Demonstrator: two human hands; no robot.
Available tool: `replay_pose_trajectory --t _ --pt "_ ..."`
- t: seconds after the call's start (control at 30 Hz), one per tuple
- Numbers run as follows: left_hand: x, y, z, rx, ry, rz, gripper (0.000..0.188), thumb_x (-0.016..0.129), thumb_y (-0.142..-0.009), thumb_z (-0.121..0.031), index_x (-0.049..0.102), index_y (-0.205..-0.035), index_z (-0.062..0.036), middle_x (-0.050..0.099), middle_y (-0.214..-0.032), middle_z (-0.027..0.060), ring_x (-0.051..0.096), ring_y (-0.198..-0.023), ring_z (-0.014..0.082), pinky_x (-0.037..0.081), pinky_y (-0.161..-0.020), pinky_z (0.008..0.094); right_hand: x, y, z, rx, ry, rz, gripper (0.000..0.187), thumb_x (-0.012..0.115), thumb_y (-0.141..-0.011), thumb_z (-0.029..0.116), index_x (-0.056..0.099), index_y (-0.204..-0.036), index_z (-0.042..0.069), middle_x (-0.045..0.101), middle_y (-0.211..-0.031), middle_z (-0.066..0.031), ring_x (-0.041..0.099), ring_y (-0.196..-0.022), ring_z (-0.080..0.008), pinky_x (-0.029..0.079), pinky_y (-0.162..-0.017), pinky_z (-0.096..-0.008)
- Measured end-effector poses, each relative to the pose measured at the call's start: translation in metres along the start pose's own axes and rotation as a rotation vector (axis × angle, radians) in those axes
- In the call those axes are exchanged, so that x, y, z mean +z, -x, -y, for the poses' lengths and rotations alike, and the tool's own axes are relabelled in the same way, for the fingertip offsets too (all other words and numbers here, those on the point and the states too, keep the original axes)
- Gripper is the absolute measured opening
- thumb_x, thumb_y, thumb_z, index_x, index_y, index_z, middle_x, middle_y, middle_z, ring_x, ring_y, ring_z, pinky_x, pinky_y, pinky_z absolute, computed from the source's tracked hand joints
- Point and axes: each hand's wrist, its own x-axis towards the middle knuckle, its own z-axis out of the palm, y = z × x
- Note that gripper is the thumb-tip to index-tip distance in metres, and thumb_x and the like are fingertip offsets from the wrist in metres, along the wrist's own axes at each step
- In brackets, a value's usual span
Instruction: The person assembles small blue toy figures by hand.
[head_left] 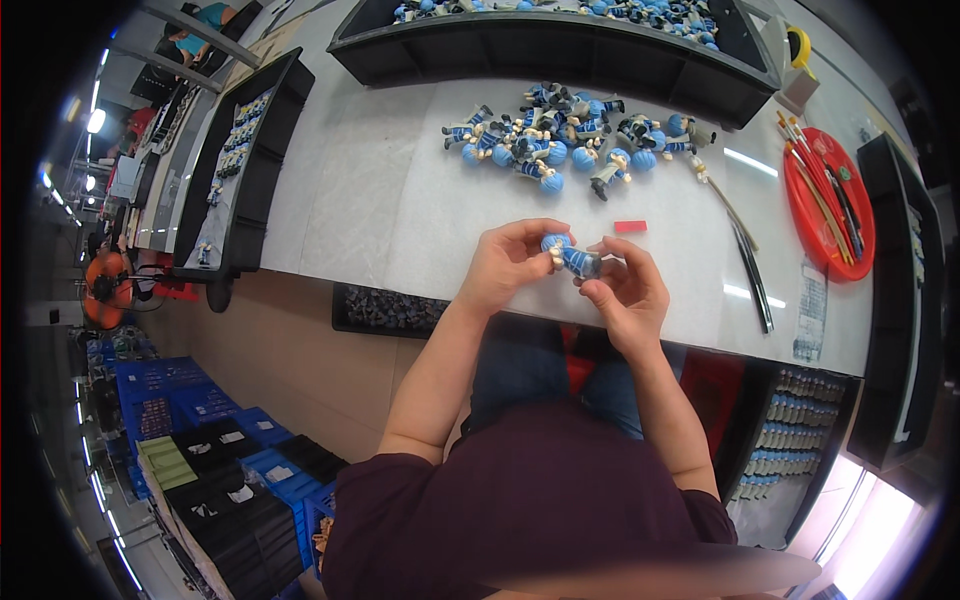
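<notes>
Just above the near table edge, a small figurine [577, 261] with a light-blue cap and a blue-and-grey body lies tilted between both my hands. The fingers and thumb of my left hand [507, 262] pinch it at its head end. Curled about its lower end are the thumb and fingers of my right hand [632, 293]. Beyond the hands, a heap of similar figurines [545, 130] spreads over the white table [370, 200]. A small red block [630, 227] sits a little past my right fingers.
A long black tray [540, 70] of figurines spans the back. On the right are a red oval dish [800, 210] with brushes, loose brushes [748, 265] and a black tray [895, 330]. Another black tray [262, 170] stands left. Stacked blue crates [165, 375] occupy the floor.
</notes>
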Motion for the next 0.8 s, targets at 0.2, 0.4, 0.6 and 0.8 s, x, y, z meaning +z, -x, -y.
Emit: replay_pose_trajectory --t 0.2,0.4,0.6,0.8 --pt "0.0001 0.0013 -0.0012 -0.016 0.022 -0.009 0.032 0.053 -0.072 0.005 0.055 -0.104 0.0023 0.058 -0.099 0.0105 0.056 -0.086 0.0128 0.046 -0.069 0.0238 -0.0022 0.0011 -0.0005 0.000 -0.021 0.014 0.048 0.067 -0.073 -0.002 0.045 -0.115 -0.002 0.055 -0.102 -0.0100 0.056 -0.087 -0.0133 0.048 -0.076 -0.0251" --pt "-0.0017 0.0025 -0.0013 -0.007 0.030 0.053 0.029 0.056 -0.076 0.002 0.054 -0.105 0.0028 0.056 -0.100 0.0074 0.054 -0.088 0.0128 0.046 -0.076 0.0249 -0.0026 0.0019 -0.0011 -0.030 -0.024 0.042 0.050 0.068 -0.071 -0.002 0.045 -0.115 -0.001 0.055 -0.102 -0.0102 0.056 -0.085 -0.0126 0.048 -0.074 -0.0241" --pt "-0.0061 0.0012 0.0018 0.010 0.039 0.078 0.031 0.056 -0.073 0.002 0.054 -0.104 0.0024 0.056 -0.100 0.0072 0.054 -0.091 0.0132 0.045 -0.079 0.0257 -0.0026 0.0018 -0.0021 -0.053 -0.004 0.062 0.051 0.070 -0.069 -0.002 0.046 -0.114 0.000 0.055 -0.101 -0.0091 0.056 -0.084 -0.0115 0.049 -0.072 -0.0231" --pt "-0.0072 -0.0006 0.0036 0.016 0.073 0.097 0.031 0.057 -0.070 0.003 0.054 -0.101 0.0011 0.056 -0.099 0.0069 0.053 -0.091 0.0133 0.043 -0.082 0.0273 -0.0033 0.0018 -0.0025 -0.020 0.033 0.065 0.049 0.070 -0.069 -0.002 0.047 -0.112 -0.001 0.055 -0.101 -0.0084 0.055 -0.082 -0.0105 0.048 -0.072 -0.0229"
